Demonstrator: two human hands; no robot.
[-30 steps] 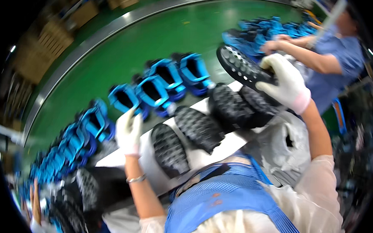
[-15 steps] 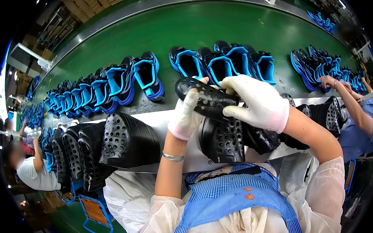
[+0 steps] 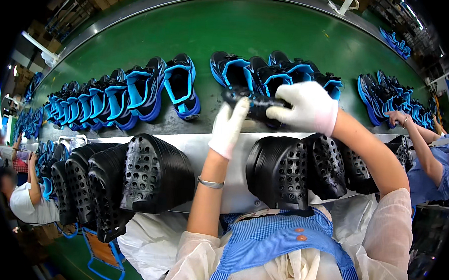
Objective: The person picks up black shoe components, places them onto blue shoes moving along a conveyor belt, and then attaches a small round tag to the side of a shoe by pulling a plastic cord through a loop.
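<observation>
A black perforated piece [image 3: 260, 107] is held in the air over the near edge of the green tabletop [image 3: 229, 32], in front of the middle group of blue-and-black shoes [image 3: 278, 72]. The left hand [image 3: 230, 124] pinches its left end, thumb on the near face; the right hand [image 3: 308, 107] has its fingers clamped on the right end. Blur hides its finer detail. To handle it well, grip it by the ends, bend it gently and clear of the shoe collars. Pieces stacked so tightly on the silver ledge [image 3: 236, 179], as in the right-hand stack [image 3: 285, 175], may cling, so feel for a doubled one.
</observation>
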